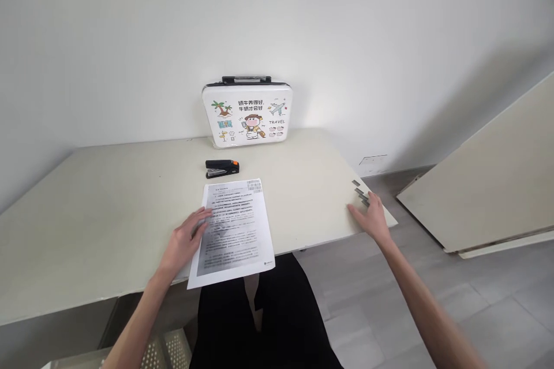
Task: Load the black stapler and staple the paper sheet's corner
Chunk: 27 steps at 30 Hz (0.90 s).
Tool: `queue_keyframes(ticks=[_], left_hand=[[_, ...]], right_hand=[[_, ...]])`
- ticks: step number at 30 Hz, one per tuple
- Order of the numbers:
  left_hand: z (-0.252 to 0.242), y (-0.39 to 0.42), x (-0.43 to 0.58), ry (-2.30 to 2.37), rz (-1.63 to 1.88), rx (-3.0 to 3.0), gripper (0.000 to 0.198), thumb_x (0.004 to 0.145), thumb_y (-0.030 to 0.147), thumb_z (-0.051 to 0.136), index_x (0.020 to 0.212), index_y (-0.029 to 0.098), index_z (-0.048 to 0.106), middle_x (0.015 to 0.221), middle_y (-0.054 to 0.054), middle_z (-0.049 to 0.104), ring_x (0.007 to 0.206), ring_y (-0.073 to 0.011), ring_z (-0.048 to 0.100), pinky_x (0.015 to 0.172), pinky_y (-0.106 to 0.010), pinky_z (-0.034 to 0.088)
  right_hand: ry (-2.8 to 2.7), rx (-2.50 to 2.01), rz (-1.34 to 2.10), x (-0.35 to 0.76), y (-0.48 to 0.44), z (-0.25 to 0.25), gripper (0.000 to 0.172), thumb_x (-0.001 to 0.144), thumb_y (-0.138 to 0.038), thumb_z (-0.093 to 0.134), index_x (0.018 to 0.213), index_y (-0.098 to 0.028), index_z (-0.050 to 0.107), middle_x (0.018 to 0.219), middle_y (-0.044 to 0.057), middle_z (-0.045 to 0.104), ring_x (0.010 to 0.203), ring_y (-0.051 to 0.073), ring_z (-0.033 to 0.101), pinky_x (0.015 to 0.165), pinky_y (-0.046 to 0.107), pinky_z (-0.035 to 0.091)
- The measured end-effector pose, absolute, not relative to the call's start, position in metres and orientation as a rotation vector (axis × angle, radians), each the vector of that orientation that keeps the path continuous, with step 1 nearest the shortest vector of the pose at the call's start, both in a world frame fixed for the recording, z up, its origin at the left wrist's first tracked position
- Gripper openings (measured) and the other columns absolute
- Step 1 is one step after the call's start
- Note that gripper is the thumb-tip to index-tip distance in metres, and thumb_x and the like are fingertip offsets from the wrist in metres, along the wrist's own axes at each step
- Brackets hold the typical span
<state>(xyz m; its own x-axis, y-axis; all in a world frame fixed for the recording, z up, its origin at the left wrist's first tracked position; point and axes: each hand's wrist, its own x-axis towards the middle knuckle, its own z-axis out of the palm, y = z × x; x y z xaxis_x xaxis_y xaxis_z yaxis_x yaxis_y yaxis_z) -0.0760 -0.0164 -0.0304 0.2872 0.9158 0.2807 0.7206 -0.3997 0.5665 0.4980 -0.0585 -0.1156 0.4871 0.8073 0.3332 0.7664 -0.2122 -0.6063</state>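
Note:
A printed paper sheet [236, 230] lies on the white table [108, 207], its lower edge hanging a little over the front rim. My left hand [187, 239] rests open on the sheet's left edge, fingers spread flat. My right hand [370, 216] lies open near the table's right corner, fingertips touching several small grey staple strips [360, 191]. A black stapler [222, 168] with an orange end sits just beyond the top of the sheet, touched by neither hand.
A white cartoon-printed case [246, 112] with a black handle stands upright against the wall at the back of the table. A large pale board [489, 184] leans at the right over the grey floor. A perforated white basket [167, 351] sits under the table.

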Motion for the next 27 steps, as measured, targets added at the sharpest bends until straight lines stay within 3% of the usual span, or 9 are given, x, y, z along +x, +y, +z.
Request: queue_keyframes(ticks=[5,14,22,27], left_hand=[[-0.029,-0.017,-0.075,1.495,0.849,2.206,0.044,0.105,0.058,0.043,0.126,0.030,0.069,0.142,0.001,0.068,0.143,-0.0263,0.055,0.120,-0.047,0.048],[-0.021,-0.023,-0.076,1.464,0.864,2.120,0.036,0.104,0.053,0.048,0.112,0.030,0.075,0.128,0.003,0.076,0.143,-0.0258,0.055,0.117,-0.048,0.051],[-0.028,-0.023,-0.081,1.477,0.872,2.188,0.035,0.106,0.047,0.046,0.120,0.032,0.075,0.133,0.002,0.073,0.142,-0.0260,0.056,0.117,-0.051,0.051],[-0.031,-0.031,-0.082,1.482,0.850,2.292,0.034,0.107,0.046,0.050,0.129,0.032,0.072,0.141,0.002,0.069,0.143,-0.0259,0.055,0.120,-0.053,0.048]], right_hand=[[-1.260,-1.975,0.078,0.507,-0.019,-0.113,0.096,0.081,-0.070,0.062,0.151,-0.007,0.043,0.153,0.029,0.046,0.147,0.041,0.040,0.120,0.053,0.035],[-1.268,-1.859,0.152,0.470,0.052,-0.110,0.062,0.084,-0.052,0.055,0.131,-0.012,0.063,0.133,0.023,0.067,0.124,0.037,0.061,0.111,0.054,0.043],[-1.475,-1.590,0.330,0.358,0.126,-0.102,0.037,0.086,-0.037,0.047,0.108,-0.018,0.070,0.112,0.015,0.076,0.100,0.028,0.069,0.102,0.049,0.052],[-1.576,-1.423,0.493,0.280,0.163,-0.094,0.028,0.088,-0.031,0.048,0.103,-0.021,0.070,0.110,0.012,0.077,0.098,0.026,0.071,0.099,0.045,0.054]])
